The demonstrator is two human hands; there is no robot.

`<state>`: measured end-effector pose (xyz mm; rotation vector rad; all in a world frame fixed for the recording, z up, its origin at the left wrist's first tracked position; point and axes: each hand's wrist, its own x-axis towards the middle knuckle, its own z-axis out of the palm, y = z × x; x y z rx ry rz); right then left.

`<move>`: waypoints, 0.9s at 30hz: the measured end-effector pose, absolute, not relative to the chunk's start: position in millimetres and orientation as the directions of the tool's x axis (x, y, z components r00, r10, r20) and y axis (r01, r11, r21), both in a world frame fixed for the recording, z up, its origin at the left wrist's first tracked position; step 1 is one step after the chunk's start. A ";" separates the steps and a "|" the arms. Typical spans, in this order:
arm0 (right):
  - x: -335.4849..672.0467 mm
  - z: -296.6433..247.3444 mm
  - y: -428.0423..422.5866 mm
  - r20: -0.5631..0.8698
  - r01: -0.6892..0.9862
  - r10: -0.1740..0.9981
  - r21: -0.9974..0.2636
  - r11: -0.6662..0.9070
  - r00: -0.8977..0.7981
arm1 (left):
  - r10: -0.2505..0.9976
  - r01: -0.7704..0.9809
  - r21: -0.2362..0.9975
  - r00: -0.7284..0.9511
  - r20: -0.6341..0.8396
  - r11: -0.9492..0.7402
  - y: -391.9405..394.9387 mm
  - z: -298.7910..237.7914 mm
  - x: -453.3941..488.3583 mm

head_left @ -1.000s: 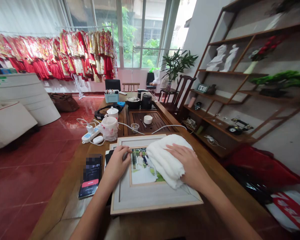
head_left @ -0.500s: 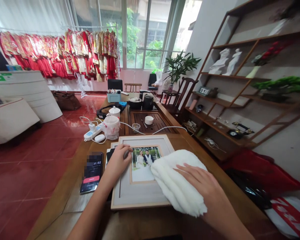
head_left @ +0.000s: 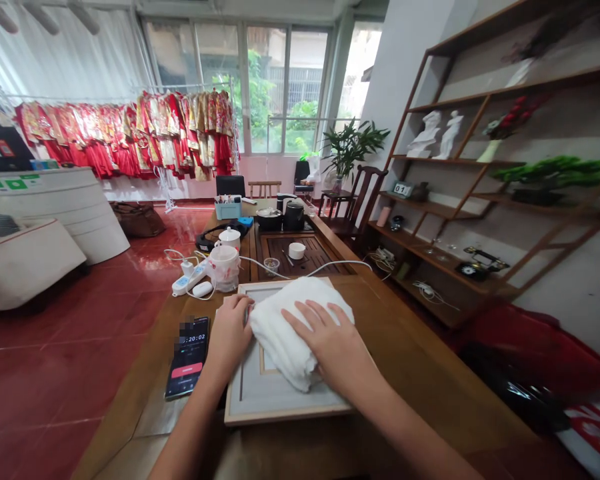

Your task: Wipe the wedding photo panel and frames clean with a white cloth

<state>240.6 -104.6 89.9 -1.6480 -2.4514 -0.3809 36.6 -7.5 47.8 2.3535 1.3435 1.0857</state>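
Observation:
A pale picture frame [head_left: 275,400] lies flat on the wooden table [head_left: 410,360] in front of me. My right hand [head_left: 330,340] presses a folded white towel [head_left: 285,330] onto the middle of the frame, fingers spread flat on the cloth. The towel hides the photo. My left hand [head_left: 230,337] rests on the frame's left edge, fingers curled over it, steadying it.
A phone [head_left: 189,357] with a running timer lies left of the frame. Behind it stand a power strip [head_left: 189,281], a white pot [head_left: 225,267], a tea tray [head_left: 305,257] and kettles. A wooden shelf unit [head_left: 460,220] lines the right wall. Red garments [head_left: 130,133] hang at the back.
My right hand has slid the towel from the frame's lower right corner back up and left over the photo. The left hand has stayed on the left edge.

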 end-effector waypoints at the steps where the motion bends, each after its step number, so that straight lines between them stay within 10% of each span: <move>1: 237.9 85.5 -103.6 0.262 0.924 0.886 0.117 0.363 -0.382 | 0.819 0.661 0.517 0.285 0.497 -0.544 -8.4 47.9 35.4; 12: 306.0 103.5 -122.3 0.356 0.930 0.889 -0.114 0.349 -0.290 | 0.872 0.648 0.623 0.136 0.470 -0.437 -22.6 43.0 25.0; 16: 347.3 74.6 -114.4 0.377 0.879 0.926 -0.446 0.169 0.013 | 0.906 0.615 0.683 0.134 0.401 -0.394 -28.6 33.1 20.6; 27: 351.7 12.6 -90.0 0.339 0.648 0.932 -0.740 0.180 0.128 | 0.951 0.577 0.757 0.142 0.276 -0.306 -34.8 28.1 22.1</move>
